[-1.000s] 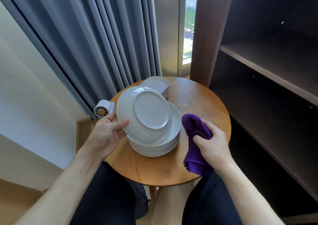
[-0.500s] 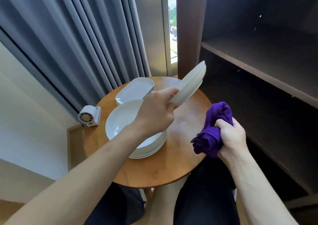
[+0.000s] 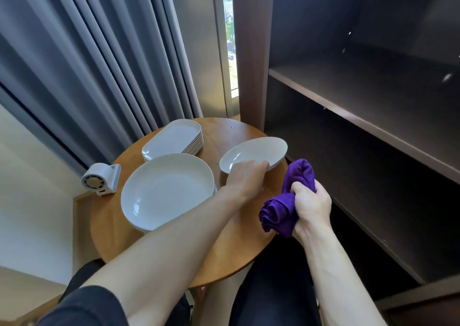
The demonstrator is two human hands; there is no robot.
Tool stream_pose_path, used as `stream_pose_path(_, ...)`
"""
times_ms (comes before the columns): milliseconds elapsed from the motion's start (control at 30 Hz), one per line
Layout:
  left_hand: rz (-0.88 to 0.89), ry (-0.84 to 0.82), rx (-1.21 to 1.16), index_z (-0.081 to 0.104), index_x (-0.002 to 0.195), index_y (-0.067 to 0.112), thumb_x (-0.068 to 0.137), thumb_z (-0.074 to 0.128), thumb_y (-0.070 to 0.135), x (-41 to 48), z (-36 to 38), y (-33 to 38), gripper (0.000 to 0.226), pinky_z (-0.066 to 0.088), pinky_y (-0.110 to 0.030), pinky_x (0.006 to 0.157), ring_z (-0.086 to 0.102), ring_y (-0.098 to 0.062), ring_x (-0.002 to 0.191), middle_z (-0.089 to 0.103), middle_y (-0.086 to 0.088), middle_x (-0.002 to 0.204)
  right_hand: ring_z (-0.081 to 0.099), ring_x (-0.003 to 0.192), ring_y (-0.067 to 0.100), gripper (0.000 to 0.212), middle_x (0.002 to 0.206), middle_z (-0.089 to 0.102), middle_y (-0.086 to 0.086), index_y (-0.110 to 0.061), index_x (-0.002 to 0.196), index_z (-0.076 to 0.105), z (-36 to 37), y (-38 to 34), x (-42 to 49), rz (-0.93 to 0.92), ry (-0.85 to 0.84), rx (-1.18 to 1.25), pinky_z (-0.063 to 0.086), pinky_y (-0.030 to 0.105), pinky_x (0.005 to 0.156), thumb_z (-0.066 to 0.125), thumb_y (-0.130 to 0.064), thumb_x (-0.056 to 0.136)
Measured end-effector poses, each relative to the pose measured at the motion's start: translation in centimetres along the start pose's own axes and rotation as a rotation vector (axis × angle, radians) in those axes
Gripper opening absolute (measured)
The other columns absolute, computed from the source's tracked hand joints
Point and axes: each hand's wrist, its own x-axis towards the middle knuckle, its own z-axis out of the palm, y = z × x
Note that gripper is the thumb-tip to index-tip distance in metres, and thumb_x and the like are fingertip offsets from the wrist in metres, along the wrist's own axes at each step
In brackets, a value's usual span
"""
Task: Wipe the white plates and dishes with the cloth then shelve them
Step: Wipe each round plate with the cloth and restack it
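My left hand (image 3: 245,177) grips the near rim of a white round plate (image 3: 256,152), held face up over the right side of the round wooden table (image 3: 174,263). A bunched purple cloth (image 3: 286,201) is clenched in my right hand (image 3: 311,207), just right of the table edge and apart from the plate. A stack of white round plates (image 3: 166,188) sits on the table's left half. Behind it is a stack of white rectangular dishes (image 3: 174,139).
A dark wooden shelf unit (image 3: 361,116) with bare boards stands close on the right. Grey curtains (image 3: 87,64) hang behind the table. A small white fan-like device (image 3: 99,180) sits at the table's left edge. My legs are under the table's near side.
My left hand has lifted the top plate off the stack, carried it right and turned it face up. My right hand with the cloth has risen off the table to its right.
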Motion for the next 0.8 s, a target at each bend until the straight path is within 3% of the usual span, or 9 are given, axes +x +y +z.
stream_pose_path(233, 0.048, -0.082, 0.104, 0.072, 0.106, 0.014, 0.093, 0.056, 0.007, 0.9, 2.4, -0.2, 0.022, 0.050, -0.040, 0.074, 0.067, -0.035, 0.095, 0.071, -0.012, 0.103, 0.040, 0.050, 0.013, 0.030, 0.057, 0.048, -0.007, -0.025, 0.058, 0.063, 0.2, 0.1, 0.2, -0.005, -0.016, -0.040, 0.036, 0.027, 0.050, 0.052, -0.001, 0.072)
stream_pose_path(367, -0.065, -0.169, 0.068, 0.073, 0.104, 0.014, 0.092, 0.059, 0.007, 0.8, 4.2, -0.3, 0.020, 0.050, -0.038, 0.075, 0.066, -0.036, 0.097, 0.069, -0.011, 0.104, 0.040, 0.053, 0.014, 0.029, 0.058, 0.047, -0.007, -0.025, 0.056, 0.060, 0.1, 0.0, 0.1, -0.029, -0.029, -0.075, 0.036, 0.029, 0.051, 0.052, -0.002, 0.071)
stream_pose_path(467, -0.141, -0.227, -0.026, 0.068, 0.117, 0.014, 0.091, 0.062, 0.013, 0.9, 4.1, 0.0, 0.026, 0.054, -0.040, 0.084, 0.064, -0.035, 0.105, 0.067, -0.011, 0.115, 0.043, 0.055, 0.013, 0.032, 0.062, 0.050, -0.005, -0.025, 0.059, 0.064, 0.2, -0.1, 0.1, -0.022, -0.029, -0.074, 0.038, 0.029, 0.053, 0.053, 0.001, 0.074)
stream_pose_path(567, -0.160, -0.292, -0.167, 0.052, 0.140, 0.015, 0.088, 0.064, 0.024, -0.6, 2.0, -0.1, 0.055, 0.052, -0.045, 0.095, 0.056, -0.031, 0.122, 0.058, -0.009, 0.136, 0.046, 0.056, 0.015, 0.031, 0.064, 0.055, -0.002, -0.024, 0.063, 0.067, 0.2, -0.1, -0.1, -0.011, -0.040, -0.083, 0.039, 0.029, 0.053, 0.053, 0.001, 0.074)
stream_pose_path(667, -0.168, -0.171, -0.274, 0.049, 0.144, 0.018, 0.090, 0.060, 0.025, -5.2, -0.3, -0.6, 0.056, 0.049, -0.043, 0.101, 0.050, -0.024, 0.129, 0.051, -0.002, 0.143, 0.046, 0.055, 0.017, 0.030, 0.061, 0.053, -0.003, -0.024, 0.061, 0.065, 0.3, -0.1, -0.5, -0.001, -0.063, -0.098, 0.041, 0.030, 0.053, 0.053, 0.001, 0.073)
stream_pose_path(800, -0.125, 0.106, -0.443, 0.067, 0.117, 0.023, 0.089, 0.056, 0.027, -13.7, -3.4, -1.8, 0.030, 0.052, -0.028, 0.090, 0.058, -0.008, 0.108, 0.062, 0.011, 0.118, 0.054, 0.064, 0.025, 0.033, 0.071, 0.059, 0.007, -0.021, 0.071, 0.070, 1.1, -0.1, -1.5, 0.017, -0.170, -0.112, 0.048, 0.041, 0.065, 0.053, 0.007, 0.079)
